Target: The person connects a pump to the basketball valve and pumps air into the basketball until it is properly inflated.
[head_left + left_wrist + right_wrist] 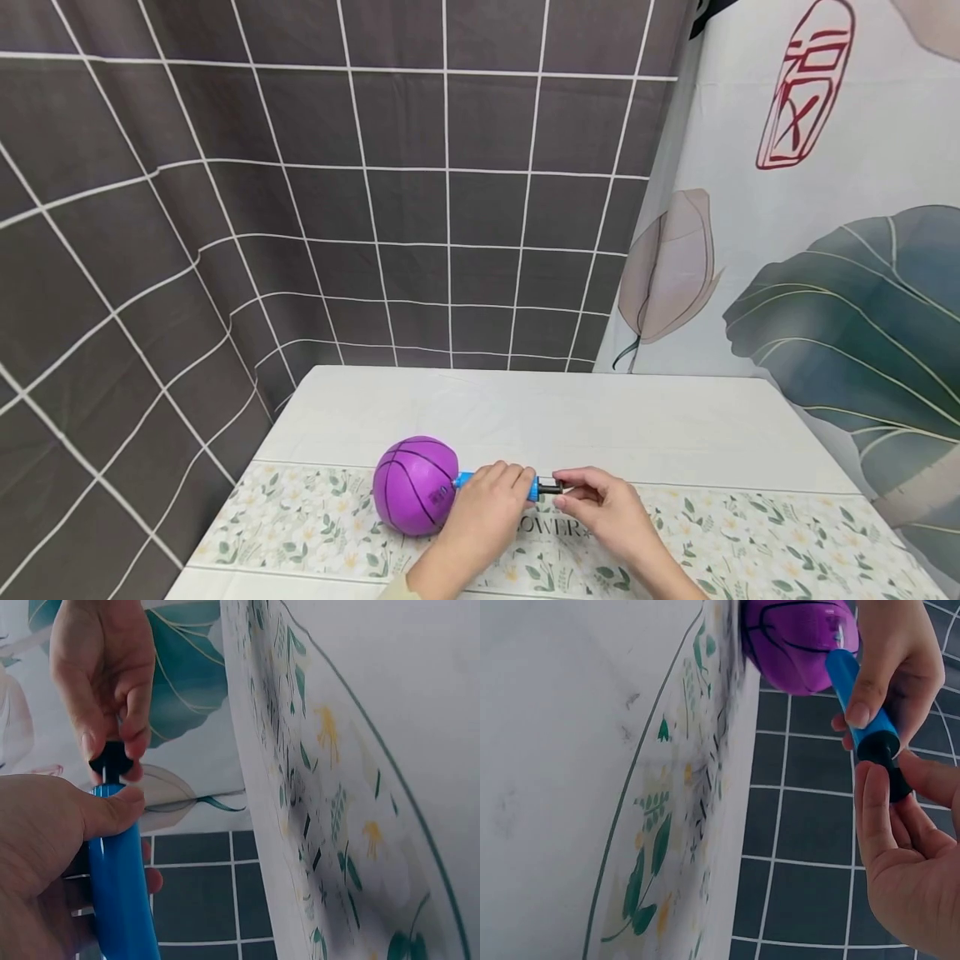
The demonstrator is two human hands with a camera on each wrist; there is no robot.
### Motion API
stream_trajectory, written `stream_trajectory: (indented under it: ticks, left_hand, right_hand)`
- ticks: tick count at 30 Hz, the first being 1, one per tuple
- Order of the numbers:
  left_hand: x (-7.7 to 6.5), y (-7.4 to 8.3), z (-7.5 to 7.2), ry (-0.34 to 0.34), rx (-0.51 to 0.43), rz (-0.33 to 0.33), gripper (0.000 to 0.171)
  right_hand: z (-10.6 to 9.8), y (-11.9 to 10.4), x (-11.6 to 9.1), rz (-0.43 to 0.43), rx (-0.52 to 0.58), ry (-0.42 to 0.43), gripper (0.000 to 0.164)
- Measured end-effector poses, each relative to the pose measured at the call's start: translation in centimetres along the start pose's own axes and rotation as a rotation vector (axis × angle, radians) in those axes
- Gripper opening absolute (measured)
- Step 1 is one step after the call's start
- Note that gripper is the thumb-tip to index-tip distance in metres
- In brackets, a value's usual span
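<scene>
A purple ball (415,486) with black basketball lines rests on the table, left of both hands. My left hand (486,507) wraps round the blue barrel of a hand pump (124,892). The pump's tip meets the side of the ball in the head view, and the right wrist view shows a thin piece between the two. With thumb and fingertips, my right hand (609,510) pinches the black pump handle (900,784). Only a short length of rod shows between handle and barrel. My left hand covers most of the barrel in the head view.
The table (525,417) has a white cloth with a floral band and printed letters. Behind it hangs a dark curtain (405,208) with a white grid. A pale cloth (720,100) with large printed leaves hangs at the right.
</scene>
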State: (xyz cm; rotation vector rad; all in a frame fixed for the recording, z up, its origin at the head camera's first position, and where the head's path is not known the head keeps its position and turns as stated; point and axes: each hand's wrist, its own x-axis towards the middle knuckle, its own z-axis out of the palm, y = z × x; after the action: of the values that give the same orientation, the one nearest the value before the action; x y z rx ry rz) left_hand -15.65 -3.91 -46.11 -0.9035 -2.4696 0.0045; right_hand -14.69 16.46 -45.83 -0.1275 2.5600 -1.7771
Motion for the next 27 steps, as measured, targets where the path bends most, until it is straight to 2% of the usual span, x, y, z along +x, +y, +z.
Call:
stream_trajectory:
  ticks: [5, 9, 14, 20, 27]
  left_hand:
    - [-0.1, -0.4, 0.1, -0.011, -0.024, -0.003, 0.039]
    - [-0.3, -0.8, 0.1, -0.013, -0.019, -0.016, 0.039]
    - [-0.4, -1.2, 0.0, -0.019, -0.031, -0.031, 0.040]
    - [-0.4, -1.3, -0.1, -0.017, -0.031, -0.037, 0.040]
    - [-0.5, -0.9, 0.1, -0.018, 0.003, -0.016, 0.038]
  right_hand:
    - [-0.7, 0.2, -0.2, 0.053, -0.010, 0.010, 0.036]
    - [-2.4, 0.7, -0.5, 0.125, -0.020, 0.029, 0.039]
    - [-4.7, 1.4, -1.1, 0.191, -0.020, 0.013, 0.044]
    - [-6.0, 1.8, -1.3, 0.198, 0.008, 0.003, 0.045]
    - [-5.1, 1.4, -1.2, 0.137, -0.005, -0.026, 0.045]
